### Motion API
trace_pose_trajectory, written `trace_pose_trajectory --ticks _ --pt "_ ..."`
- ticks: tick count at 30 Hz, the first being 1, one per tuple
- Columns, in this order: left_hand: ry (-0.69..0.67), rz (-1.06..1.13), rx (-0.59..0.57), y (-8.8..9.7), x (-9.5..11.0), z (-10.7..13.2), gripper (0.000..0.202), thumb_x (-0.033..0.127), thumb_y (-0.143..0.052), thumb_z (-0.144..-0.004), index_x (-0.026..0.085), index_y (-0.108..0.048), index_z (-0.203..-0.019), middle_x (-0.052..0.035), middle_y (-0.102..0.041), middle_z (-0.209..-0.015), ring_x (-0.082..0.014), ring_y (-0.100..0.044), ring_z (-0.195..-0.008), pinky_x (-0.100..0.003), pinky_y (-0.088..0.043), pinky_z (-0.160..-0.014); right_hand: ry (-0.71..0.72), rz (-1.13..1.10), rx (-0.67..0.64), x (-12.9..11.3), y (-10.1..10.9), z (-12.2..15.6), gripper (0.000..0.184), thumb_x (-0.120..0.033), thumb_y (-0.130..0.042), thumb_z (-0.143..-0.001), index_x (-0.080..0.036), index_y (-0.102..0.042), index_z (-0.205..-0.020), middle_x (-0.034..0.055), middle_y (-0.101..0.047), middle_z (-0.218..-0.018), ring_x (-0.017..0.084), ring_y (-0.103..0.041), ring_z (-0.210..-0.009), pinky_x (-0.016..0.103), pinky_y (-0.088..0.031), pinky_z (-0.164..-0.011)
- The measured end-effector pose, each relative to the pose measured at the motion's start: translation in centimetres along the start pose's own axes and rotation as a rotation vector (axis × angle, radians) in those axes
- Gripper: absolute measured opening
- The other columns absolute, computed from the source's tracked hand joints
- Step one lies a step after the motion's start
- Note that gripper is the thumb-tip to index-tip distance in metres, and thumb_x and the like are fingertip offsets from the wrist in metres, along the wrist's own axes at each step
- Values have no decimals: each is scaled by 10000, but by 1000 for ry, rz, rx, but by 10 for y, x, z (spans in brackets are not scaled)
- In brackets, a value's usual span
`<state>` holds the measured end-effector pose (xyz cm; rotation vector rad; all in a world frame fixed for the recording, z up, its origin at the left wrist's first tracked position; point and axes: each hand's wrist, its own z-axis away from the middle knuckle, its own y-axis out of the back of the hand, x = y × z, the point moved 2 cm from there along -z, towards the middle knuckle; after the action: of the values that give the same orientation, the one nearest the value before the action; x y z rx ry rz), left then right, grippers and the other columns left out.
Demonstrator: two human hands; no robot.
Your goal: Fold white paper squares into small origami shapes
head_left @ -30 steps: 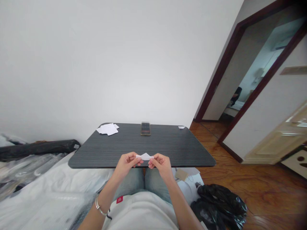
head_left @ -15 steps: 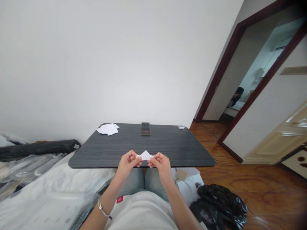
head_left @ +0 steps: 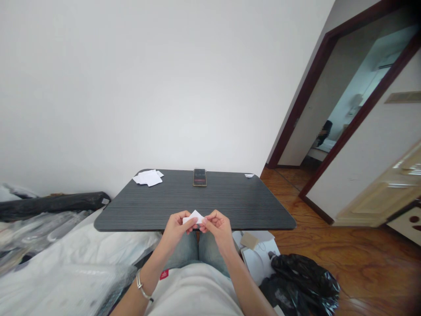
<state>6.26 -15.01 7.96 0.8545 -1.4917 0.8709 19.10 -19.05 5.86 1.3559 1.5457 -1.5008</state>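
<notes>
Between my hands is a small piece of folded white paper (head_left: 196,215), its pointed tip facing away from me. My left hand (head_left: 179,224) pinches its left part, thumb on top. At the right end of the paper, my right hand (head_left: 216,224) pinches with thumb and fingers, partly covering that end. Both hands are at the front edge of the dark table (head_left: 197,199). Farther back, a phone (head_left: 199,177) rests near the far edge. A stack of white paper sheets (head_left: 148,177) lies at the back left, and a small folded white paper piece (head_left: 249,175) at the back right.
A white wall (head_left: 197,87) rises behind the table. Black plastic bags (head_left: 305,281) and a white box (head_left: 259,259) are on the floor at the right. To the left are plastic-wrapped items (head_left: 59,272) and a long black roll (head_left: 55,205). A person is visible through the doorway.
The folded paper has shifted slightly left and tilted. My right hand has moved inward, closer to my left, and covers more of the right end.
</notes>
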Motion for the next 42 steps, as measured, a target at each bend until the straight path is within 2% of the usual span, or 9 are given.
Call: trace_pose_trajectory --ticks 6,11,15,21,31,42 --pt "-18 -10 20 1 0 0 217 296 -622 -644 124 -522 -557 23 -561 -482 -58 -416 -412 -169 -303 -426 -89 -181 -42 0 2 -2 227 -336 -575 -723 -132 -577 -624 17 -614 -560 103 -583 -509 177 -458 -461" --pt "-13 -34 19 0 -1 0 229 307 -631 -624 126 -514 -547 22 -562 -473 -59 -414 -397 -172 -299 -419 -287 -366 -113 8 3 -3 140 -257 -655 -660 -133 -589 -662 3 -605 -571 77 -564 -505 132 -448 -439" --pt "-29 -49 15 1 -1 -1 235 323 -623 -631 126 -517 -558 15 -568 -486 -61 -422 -401 -172 -308 -418 -346 -393 -143 11 3 -2 148 -258 -655 -662 -122 -606 -695 31 -633 -606 94 -584 -527 152 -468 -462" --pt "-57 -82 13 3 -4 -1 236 327 -615 -645 128 -513 -572 24 -539 -474 -63 -415 -405 -171 -311 -416 -354 -250 -149 7 7 -2 209 -295 -636 -677 -87 -630 -651 70 -662 -631 83 -591 -480 139 -470 -453" --pt "-64 -113 5 4 -6 -1 214 310 -613 -644 136 -515 -568 40 -533 -456 -65 -418 -403 -172 -298 -418 -311 -77 -116 -5 8 -3 210 -301 -703 -571 -100 -640 -582 59 -670 -583 90 -594 -463 149 -463 -449" --pt "-86 -151 22 3 -5 0 210 308 -599 -658 135 -515 -572 37 -524 -460 -71 -423 -419 -171 -294 -422 -220 20 -66 2 7 -3 200 -289 -696 -571 -108 -620 -615 49 -662 -572 103 -582 -463 193 -457 -470"
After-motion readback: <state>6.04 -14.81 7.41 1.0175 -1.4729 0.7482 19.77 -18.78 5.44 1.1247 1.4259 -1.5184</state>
